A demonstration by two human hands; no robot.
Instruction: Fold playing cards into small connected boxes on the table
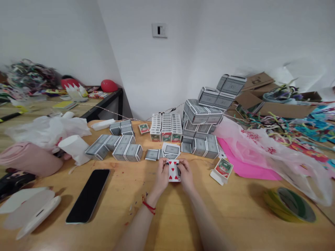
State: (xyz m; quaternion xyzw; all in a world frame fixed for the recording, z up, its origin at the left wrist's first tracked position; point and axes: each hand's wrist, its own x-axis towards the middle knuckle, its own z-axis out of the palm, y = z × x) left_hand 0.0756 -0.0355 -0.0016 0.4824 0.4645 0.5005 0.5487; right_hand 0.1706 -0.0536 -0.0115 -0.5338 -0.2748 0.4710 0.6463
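Observation:
A five of hearts playing card (173, 171) faces up between my hands near the middle of the table. My left hand (163, 173) grips its left side and my right hand (184, 173) its right side, thumbs on the face. Whether more cards lie under it, I cannot tell. Just beyond my fingers rests a loose pile of grey-backed cards (171, 149). Folded card blocks (128, 151) stand to the left of it, and a tall stack of such blocks (202, 111) rises to the right. An opened card box (223, 168) lies right of my right hand.
Rows of boxed card decks (166, 126) stand at the back. A black phone (88, 196) lies left, near a white paper roll (74, 148) and pink roll (28, 158). Yellow tape (289, 204) sits right, below a plastic bag (272, 150) over pink paper (243, 167).

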